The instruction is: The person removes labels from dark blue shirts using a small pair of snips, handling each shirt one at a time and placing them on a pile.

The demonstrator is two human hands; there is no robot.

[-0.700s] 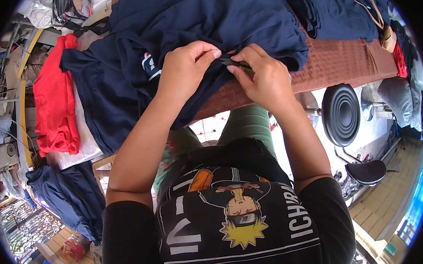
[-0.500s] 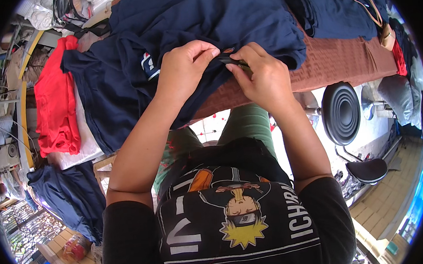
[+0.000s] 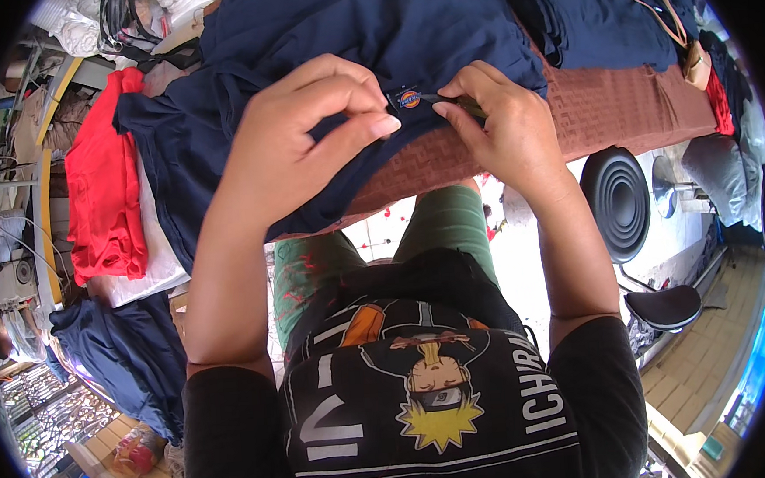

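Note:
A navy blue garment [image 3: 343, 31] lies across the table in front of me, with a small dark label [image 3: 410, 100] showing near its close edge. My left hand [image 3: 298, 139] is lifted in front of the garment, left of the label. Its thumb and forefinger are pinched together; whatever may be between them is too small to see. In my right hand [image 3: 506, 117], just right of the label, is a slim dark pointed tool [image 3: 471, 108]. Its tip points left at the label, and my fingers cover most of it, so its exact kind is unclear.
The table has a brown patterned cover [image 3: 629, 110]. More folded navy garments [image 3: 588, 25] lie at the far right beside a tan strap [image 3: 668, 15]. Red cloth [image 3: 103, 186] rests at the left. A round black stool seat [image 3: 617, 205] stands to the right, below table height.
My left hand has come off the cloth, rising toward me and to the left. My right hand has shifted slightly right with the tool. The label now lies flatter and fully visible.

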